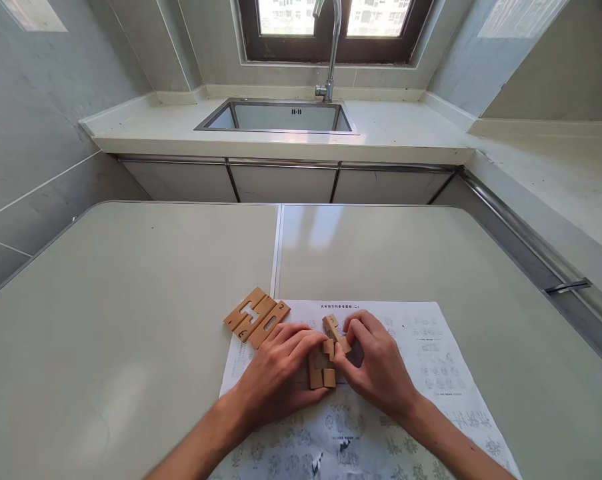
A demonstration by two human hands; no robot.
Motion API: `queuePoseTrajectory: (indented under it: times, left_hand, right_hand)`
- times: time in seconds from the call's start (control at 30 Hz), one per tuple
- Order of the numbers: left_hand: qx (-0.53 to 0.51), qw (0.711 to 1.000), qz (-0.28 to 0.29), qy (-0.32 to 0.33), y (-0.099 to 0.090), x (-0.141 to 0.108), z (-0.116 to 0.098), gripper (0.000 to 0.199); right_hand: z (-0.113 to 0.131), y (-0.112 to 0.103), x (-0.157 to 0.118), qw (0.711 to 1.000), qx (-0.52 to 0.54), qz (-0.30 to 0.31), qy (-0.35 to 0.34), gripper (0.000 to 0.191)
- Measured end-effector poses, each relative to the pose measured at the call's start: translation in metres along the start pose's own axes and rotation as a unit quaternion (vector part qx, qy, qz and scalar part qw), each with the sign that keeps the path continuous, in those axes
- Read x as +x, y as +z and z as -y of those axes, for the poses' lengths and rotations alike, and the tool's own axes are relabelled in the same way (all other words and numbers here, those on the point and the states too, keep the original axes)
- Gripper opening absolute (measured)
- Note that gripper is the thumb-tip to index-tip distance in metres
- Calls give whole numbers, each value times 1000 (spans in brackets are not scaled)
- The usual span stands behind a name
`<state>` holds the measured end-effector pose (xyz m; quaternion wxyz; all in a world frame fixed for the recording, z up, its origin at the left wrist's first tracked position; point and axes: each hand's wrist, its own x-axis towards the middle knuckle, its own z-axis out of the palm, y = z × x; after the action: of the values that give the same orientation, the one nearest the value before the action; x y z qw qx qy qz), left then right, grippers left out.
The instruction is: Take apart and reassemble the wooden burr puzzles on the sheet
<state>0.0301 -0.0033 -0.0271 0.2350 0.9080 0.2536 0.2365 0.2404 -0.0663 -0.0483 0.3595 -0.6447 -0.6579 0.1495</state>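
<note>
My left hand point(285, 367) is curved around the left side of a small cluster of wooden puzzle blocks point(315, 377), fingers at the top and thumb along the bottom edge. Part of the cluster is hidden under that hand. At its upper right, my right hand point(373, 357) has thumb and index finger closed on a notched wooden puzzle block point(332, 325), which lies tilted against the cluster. Up and left of my left hand are several flat wooden puzzle pieces point(255, 317) side by side, with cut-outs and dark numerals.
A printed sheet point(443, 393) with small diagrams lies beneath the blocks, worn near its lower middle. It rests on a pale table point(131, 287) with a seam down the centre. Beyond the table stand a counter point(395, 127), a sink point(281, 131) and a tap point(331, 67).
</note>
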Motion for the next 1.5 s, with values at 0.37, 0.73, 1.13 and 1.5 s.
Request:
queuePoseTrajectory:
  times: [0.37,0.73,1.13,1.5]
  left_hand:
    - [61,998,-14,-5,-1,-4,3,66]
    - [51,997,-22,45,3,-5,7,39]
    - [95,985,-137,-50,-17,-6,23,47]
    - [194,956,-158,-156,-31,-5,38,38]
  right_hand:
    - [4,-2,-2,994,11,59,-96,22]
    - [6,-4,-2,981,56,110,-147,13]
    - [4,-3,-2,982,47,106,-150,20]
    - [3,-1,-1,981,47,109,-151,19]
